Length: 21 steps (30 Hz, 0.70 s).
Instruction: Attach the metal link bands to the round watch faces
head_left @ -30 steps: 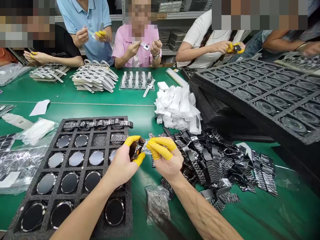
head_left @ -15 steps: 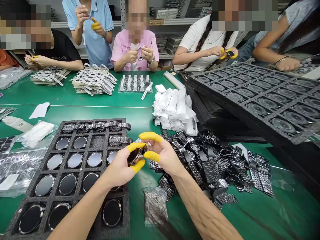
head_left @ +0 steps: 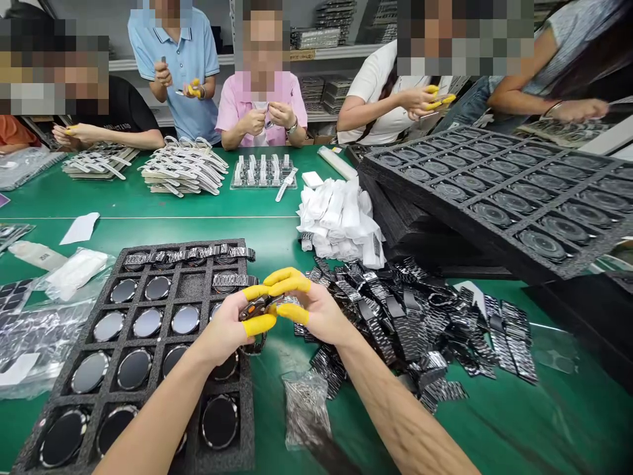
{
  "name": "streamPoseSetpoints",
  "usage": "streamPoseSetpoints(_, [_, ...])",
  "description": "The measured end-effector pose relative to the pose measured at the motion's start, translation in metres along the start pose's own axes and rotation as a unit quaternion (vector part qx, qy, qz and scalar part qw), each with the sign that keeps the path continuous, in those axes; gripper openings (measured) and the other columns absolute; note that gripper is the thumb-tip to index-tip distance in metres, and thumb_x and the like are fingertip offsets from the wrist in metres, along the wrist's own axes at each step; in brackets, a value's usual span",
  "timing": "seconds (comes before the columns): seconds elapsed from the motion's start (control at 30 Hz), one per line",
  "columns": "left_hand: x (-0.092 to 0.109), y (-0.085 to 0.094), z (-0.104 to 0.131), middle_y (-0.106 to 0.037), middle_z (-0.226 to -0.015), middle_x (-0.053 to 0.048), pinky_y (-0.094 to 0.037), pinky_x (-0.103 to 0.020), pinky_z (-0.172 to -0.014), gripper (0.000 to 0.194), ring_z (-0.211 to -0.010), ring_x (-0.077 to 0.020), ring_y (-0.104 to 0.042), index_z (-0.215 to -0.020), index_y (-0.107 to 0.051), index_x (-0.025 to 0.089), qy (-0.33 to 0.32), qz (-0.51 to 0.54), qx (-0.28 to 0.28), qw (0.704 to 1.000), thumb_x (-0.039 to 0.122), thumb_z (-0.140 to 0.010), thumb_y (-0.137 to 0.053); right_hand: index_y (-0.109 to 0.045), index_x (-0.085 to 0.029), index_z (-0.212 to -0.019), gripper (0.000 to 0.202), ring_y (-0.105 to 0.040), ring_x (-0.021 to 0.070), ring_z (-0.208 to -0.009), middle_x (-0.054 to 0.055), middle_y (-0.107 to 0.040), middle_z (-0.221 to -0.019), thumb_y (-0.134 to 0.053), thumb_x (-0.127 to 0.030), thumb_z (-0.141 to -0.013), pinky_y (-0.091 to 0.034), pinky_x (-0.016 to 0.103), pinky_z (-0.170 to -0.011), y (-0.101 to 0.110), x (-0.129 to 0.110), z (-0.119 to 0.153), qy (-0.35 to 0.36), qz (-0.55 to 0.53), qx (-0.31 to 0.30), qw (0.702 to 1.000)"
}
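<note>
A dark round watch with an orange mark on its side is held above the right edge of the grey foam tray. My left hand is closed on it, yellow covers on thumb and fingertip. My right hand, also with yellow finger covers, pinches the watch's right end, where a bit of shiny metal shows between the fingertips. Below my left hand hangs part of a black metal band. In the tray sit several round watches, some with black link bands across the back rows.
A heap of black link bands lies to the right, with white wrapped packets behind it. Nearer is a clear bag of small metal pins. Large foam trays are stacked at right. Co-workers sit or stand across the green table.
The watch has turned in my hands, so its orange-marked side now shows. Both hands moved slightly left, and a band now hangs below the left hand.
</note>
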State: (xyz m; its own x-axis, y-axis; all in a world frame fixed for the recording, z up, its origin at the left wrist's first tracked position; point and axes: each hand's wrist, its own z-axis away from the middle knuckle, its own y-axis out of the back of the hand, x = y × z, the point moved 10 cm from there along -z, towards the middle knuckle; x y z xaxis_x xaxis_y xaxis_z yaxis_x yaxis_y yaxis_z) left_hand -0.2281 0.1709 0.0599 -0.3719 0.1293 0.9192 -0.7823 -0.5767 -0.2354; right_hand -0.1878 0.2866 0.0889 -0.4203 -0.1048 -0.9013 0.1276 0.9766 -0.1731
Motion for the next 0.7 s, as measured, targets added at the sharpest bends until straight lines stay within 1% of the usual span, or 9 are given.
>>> streamPoseSetpoints(0.07, [-0.001, 0.002, -0.001, -0.057, -0.073, 0.006, -0.022, -0.017, -0.042, 0.058, -0.047, -0.0020, -0.030, -0.112, -0.068, 0.017, -0.003, 0.043, 0.008, 0.999, 0.047, -0.070, -0.095, -0.079, -0.028, -0.096, 0.019, -0.066, 0.0226, -0.111, 0.006, -0.074, -0.115, -0.085, -0.045, -0.090, -0.052, 0.041, -0.103, 0.010, 0.000, 0.001, 0.008, -0.009, 0.077, 0.997])
streamPoseSetpoints(0.13, [0.007, 0.014, -0.002, -0.059, -0.074, 0.005, -0.029, -0.018, -0.042, 0.053, -0.045, -0.0025, -0.034, -0.115, -0.065, 0.020, -0.059, 0.069, 0.052, 0.994, 0.048, -0.077, -0.090, -0.073, -0.028, -0.092, 0.027, -0.068, 0.0224, -0.107, 0.003, -0.076, -0.105, -0.084, -0.052, -0.090, -0.052, 0.042, -0.102, 0.015, 0.007, 0.005, -0.016, -0.095, 0.144, 0.985])
streamPoseSetpoints(0.17, [0.014, 0.023, -0.001, -0.063, -0.079, 0.004, -0.035, -0.019, -0.043, 0.047, -0.045, -0.0033, -0.038, -0.117, -0.065, 0.021, -0.099, 0.061, 0.084, 0.990, 0.046, -0.082, -0.085, -0.069, -0.028, -0.093, 0.032, -0.070, 0.0223, -0.100, 0.002, -0.075, -0.097, -0.082, -0.057, -0.089, -0.053, 0.042, -0.099, 0.011, 0.014, 0.006, -0.040, -0.151, 0.154, 0.976])
streamPoseSetpoints(0.23, [0.031, 0.039, 0.005, -0.071, -0.096, -0.001, -0.052, -0.024, -0.056, 0.032, -0.056, -0.0071, -0.056, -0.119, -0.067, 0.023, -0.185, -0.031, 0.140, 0.972, 0.036, -0.091, -0.076, -0.062, -0.027, -0.092, 0.040, -0.070, 0.0208, -0.079, -0.003, -0.071, -0.077, -0.078, -0.064, -0.090, -0.056, 0.042, -0.089, -0.008, 0.025, 0.009, -0.089, -0.246, 0.132, 0.956])
streamPoseSetpoints(0.3, [0.050, 0.039, 0.013, -0.072, -0.123, -0.007, -0.062, -0.031, -0.083, 0.030, -0.089, -0.0151, -0.073, -0.125, -0.072, 0.025, -0.269, -0.199, 0.153, 0.930, 0.022, -0.095, -0.066, -0.059, -0.026, -0.089, 0.045, -0.063, 0.0180, -0.060, -0.005, -0.065, -0.064, -0.078, -0.066, -0.089, -0.056, 0.038, -0.075, -0.031, 0.034, 0.013, -0.131, -0.286, 0.084, 0.945])
streamPoseSetpoints(0.37, [0.059, 0.027, 0.020, -0.065, -0.145, -0.008, -0.057, -0.036, -0.107, 0.046, -0.124, -0.0215, -0.068, -0.133, -0.072, 0.028, -0.334, -0.352, 0.128, 0.865, 0.008, -0.094, -0.058, -0.062, -0.022, -0.087, 0.046, -0.059, 0.0151, -0.052, -0.004, -0.066, -0.062, -0.082, -0.064, -0.087, -0.051, 0.032, -0.064, -0.049, 0.042, 0.017, -0.163, -0.282, 0.040, 0.944])
streamPoseSetpoints(0.4, [0.060, 0.021, 0.023, -0.062, -0.151, -0.007, -0.055, -0.037, -0.112, 0.056, -0.133, -0.0225, -0.064, -0.137, -0.070, 0.030, -0.355, -0.403, 0.112, 0.836, 0.003, -0.091, -0.055, -0.064, -0.021, -0.086, 0.047, -0.059, 0.0143, -0.052, -0.003, -0.067, -0.062, -0.083, -0.063, -0.085, -0.048, 0.029, -0.061, -0.055, 0.046, 0.020, -0.176, -0.274, 0.022, 0.945])
streamPoseSetpoints(0.5, [0.059, 0.010, 0.027, -0.065, -0.150, -0.004, -0.056, -0.033, -0.113, 0.069, -0.133, -0.0203, -0.065, -0.143, -0.066, 0.031, -0.378, -0.474, 0.085, 0.791, -0.005, -0.086, -0.051, -0.068, -0.017, -0.080, 0.045, -0.057, 0.0124, -0.050, -0.002, -0.066, -0.058, -0.084, -0.058, -0.086, -0.044, 0.026, -0.057, -0.062, 0.051, 0.022, -0.187, -0.255, -0.006, 0.949])
streamPoseSetpoints(0.7, [0.062, -0.001, 0.030, -0.069, -0.142, -0.005, -0.058, -0.028, -0.107, 0.071, -0.126, -0.0172, -0.069, -0.140, -0.067, 0.026, -0.399, -0.508, 0.065, 0.760, -0.008, -0.081, -0.046, -0.071, -0.016, -0.073, 0.038, -0.055, 0.0121, -0.046, -0.001, -0.064, -0.051, -0.086, -0.049, -0.085, -0.043, 0.026, -0.051, -0.054, 0.051, 0.021, -0.208, -0.247, 0.003, 0.947])
